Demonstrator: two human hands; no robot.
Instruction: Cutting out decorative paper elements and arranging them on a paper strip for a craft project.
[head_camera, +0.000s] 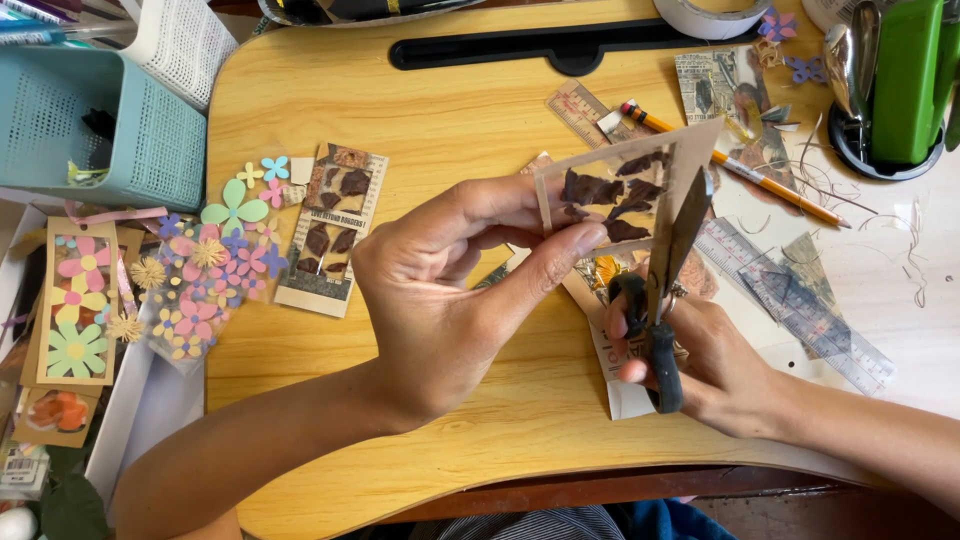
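Note:
My left hand (450, 290) pinches a clear laminated card (610, 195) with dark dried petals inside and a tan paper frame, held up over the wooden lap desk (440, 110). My right hand (700, 365) grips black-handled scissors (672, 270), blades pointing up and closing on the card's right edge. Under my hands lie paper scraps and a strip of white paper (620, 385).
A finished petal bookmark (332, 228) lies left of centre beside paper flowers (215, 265) and flower bookmarks (78, 305). A teal basket (100, 125) stands at far left. A pencil (740, 165), clear rulers (800, 300), tape roll (710, 15) and green stapler (905, 80) sit at right.

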